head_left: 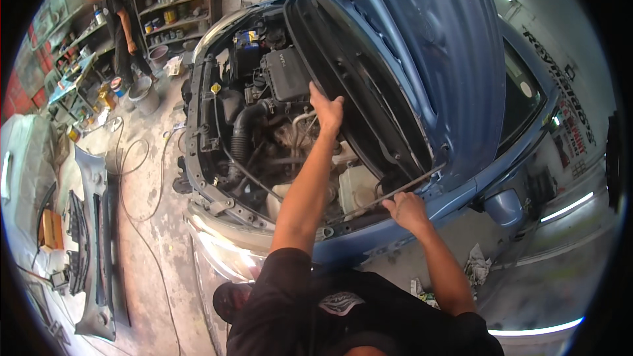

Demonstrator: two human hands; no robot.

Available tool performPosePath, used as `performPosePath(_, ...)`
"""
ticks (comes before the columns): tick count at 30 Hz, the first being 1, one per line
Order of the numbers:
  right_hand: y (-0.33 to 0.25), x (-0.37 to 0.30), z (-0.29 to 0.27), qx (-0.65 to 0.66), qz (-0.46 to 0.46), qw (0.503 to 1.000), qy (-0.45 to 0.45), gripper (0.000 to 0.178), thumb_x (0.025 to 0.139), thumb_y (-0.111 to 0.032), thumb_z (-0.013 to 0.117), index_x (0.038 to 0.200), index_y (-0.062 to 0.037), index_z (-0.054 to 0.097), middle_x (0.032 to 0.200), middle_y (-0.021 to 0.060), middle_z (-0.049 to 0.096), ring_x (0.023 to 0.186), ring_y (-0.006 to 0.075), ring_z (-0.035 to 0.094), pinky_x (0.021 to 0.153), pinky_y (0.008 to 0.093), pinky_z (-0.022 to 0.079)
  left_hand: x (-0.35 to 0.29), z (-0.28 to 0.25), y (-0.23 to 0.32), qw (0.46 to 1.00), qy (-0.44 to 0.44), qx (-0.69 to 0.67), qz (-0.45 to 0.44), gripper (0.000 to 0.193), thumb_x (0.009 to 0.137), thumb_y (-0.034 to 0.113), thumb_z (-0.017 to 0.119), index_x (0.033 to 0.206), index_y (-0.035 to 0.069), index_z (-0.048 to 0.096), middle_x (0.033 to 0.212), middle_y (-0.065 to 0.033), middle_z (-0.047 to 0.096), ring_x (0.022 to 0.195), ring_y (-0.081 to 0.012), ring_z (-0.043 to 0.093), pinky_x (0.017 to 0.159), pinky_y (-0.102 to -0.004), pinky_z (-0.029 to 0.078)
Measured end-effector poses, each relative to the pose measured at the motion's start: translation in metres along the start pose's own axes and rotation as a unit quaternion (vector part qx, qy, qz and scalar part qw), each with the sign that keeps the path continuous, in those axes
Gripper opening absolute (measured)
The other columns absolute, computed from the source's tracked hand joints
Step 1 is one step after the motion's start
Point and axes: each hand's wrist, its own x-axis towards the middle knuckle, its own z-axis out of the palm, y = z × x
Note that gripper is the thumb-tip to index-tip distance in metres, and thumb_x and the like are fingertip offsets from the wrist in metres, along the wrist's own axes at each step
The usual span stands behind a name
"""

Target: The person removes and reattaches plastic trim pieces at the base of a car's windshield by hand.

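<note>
I lean over the open engine bay point(264, 125) of a blue car. My left hand point(326, 111) reaches deep in, fingers spread against the black cowl panel point(343, 72) at the back of the bay, beside the black engine cover point(285, 74). My right hand point(407, 211) is closed on the lower end of the thin metal hood prop rod point(422, 179) at the blue fender edge point(395, 231). The raised blue hood point(422, 46) stands above both hands.
A detached grey bumper point(95, 237) and grille lie on the concrete floor at left, with hoses trailing. Another person point(119, 26) stands by shelves of cans at the back left. Buckets point(144, 95) sit nearby. Crumpled paper point(476, 267) lies by the side mirror point(504, 206).
</note>
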Motion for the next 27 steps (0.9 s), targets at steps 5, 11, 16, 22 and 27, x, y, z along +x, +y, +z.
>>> performPosePath(5,-0.007,0.001,-0.002,-0.008,0.007,1.000,0.000,0.043,0.095,-0.037,0.067,0.080,0.0029,0.074,0.082,0.0264,0.071,0.085,0.0438,0.071,0.079,0.0501,0.056,0.029,-0.002,-0.032,0.965,-0.043,-0.195,-0.168,0.052,0.084,0.004,0.075,0.130,-0.009,0.053,0.117,-0.0211,0.068,0.102,-0.0287,0.067,0.088,-0.0388,0.054)
performPosePath(11,0.003,0.001,0.008,0.006,0.018,1.000,0.010,0.044,0.095,-0.038,0.068,0.081,0.0031,0.074,0.082,0.0263,0.071,0.085,0.0441,0.071,0.079,0.0514,0.055,0.021,0.022,-0.027,0.993,0.024,-0.108,-0.051,0.039,0.081,-0.002,0.070,0.118,-0.013,0.062,0.101,-0.0242,0.073,0.092,-0.0270,0.071,0.085,-0.0357,0.054)
performPosePath(16,0.000,-0.005,0.004,0.015,0.023,1.000,0.011,0.044,0.095,-0.037,0.068,0.079,0.0036,0.074,0.080,0.0268,0.070,0.084,0.0445,0.071,0.078,0.0522,0.055,0.017,0.018,-0.024,0.984,0.007,-0.163,-0.077,0.037,0.080,-0.006,0.067,0.116,-0.014,0.062,0.101,-0.0198,0.074,0.089,-0.0236,0.070,0.083,-0.0332,0.053)
performPosePath(22,0.000,-0.003,0.009,0.017,0.011,0.999,0.042,0.040,0.093,-0.034,0.069,0.076,0.0024,0.072,0.076,0.0266,0.069,0.079,0.0454,0.070,0.074,0.0525,0.055,0.022,0.005,-0.036,0.971,-0.027,-0.219,-0.095,0.032,0.080,-0.006,0.068,0.112,-0.011,0.065,0.099,-0.0161,0.074,0.087,-0.0229,0.069,0.080,-0.0328,0.054)
performPosePath(27,0.000,-0.009,0.009,0.013,0.020,0.998,0.055,0.036,0.091,-0.030,0.069,0.075,0.0018,0.072,0.074,0.0256,0.069,0.075,0.0459,0.069,0.073,0.0517,0.055,0.015,0.018,-0.024,0.990,-0.028,-0.121,-0.067,0.032,0.081,-0.006,0.069,0.113,-0.009,0.066,0.100,-0.0168,0.075,0.089,-0.0236,0.070,0.081,-0.0327,0.054)
